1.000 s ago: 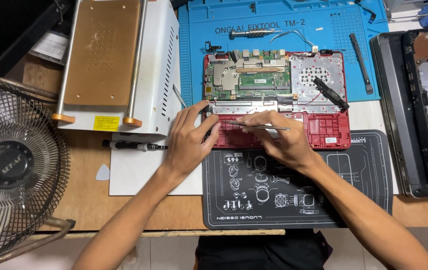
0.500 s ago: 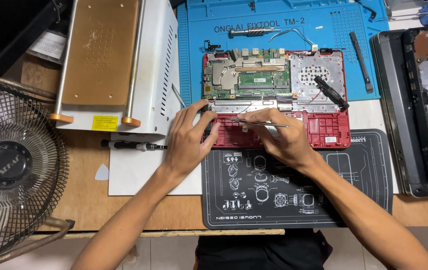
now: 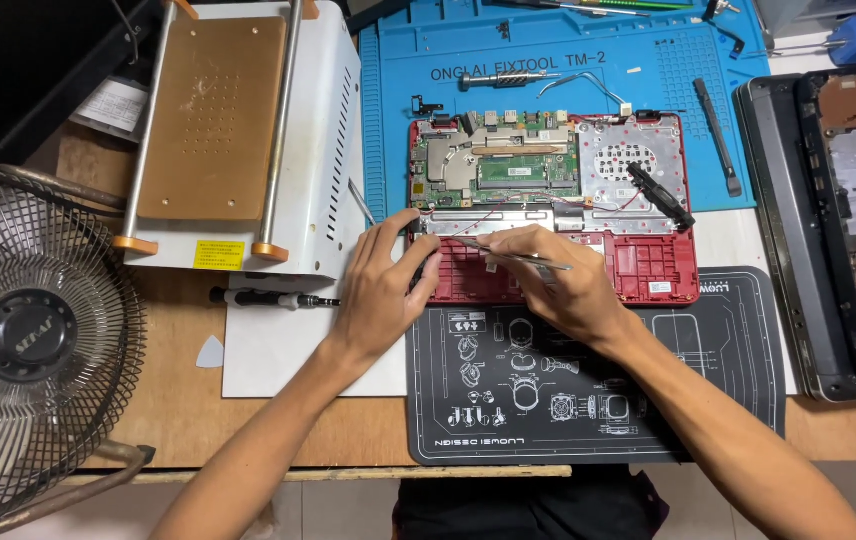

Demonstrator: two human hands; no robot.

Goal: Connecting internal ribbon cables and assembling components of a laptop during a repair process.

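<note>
Red plastic frames the opened laptop [image 3: 648, 265], which lies across a blue mat [image 3: 548, 90] and a black mat [image 3: 588, 400] on the worktop. The left hand [image 3: 383, 290] rests on its left edge, fingers curled against the casing, gripping nothing that I can make out. The right hand [image 3: 548, 285] pinches metal tweezers [image 3: 523, 258] over the front half. A black screwdriver [image 3: 273, 298] lies just beside the left hand.

Opened laptop base [image 3: 548, 210] centre frame, straddling two mats | fan [image 3: 33, 340] far left | screwdriver [image 3: 273, 298] left of base | second chassis [image 3: 838, 220] far right
</note>
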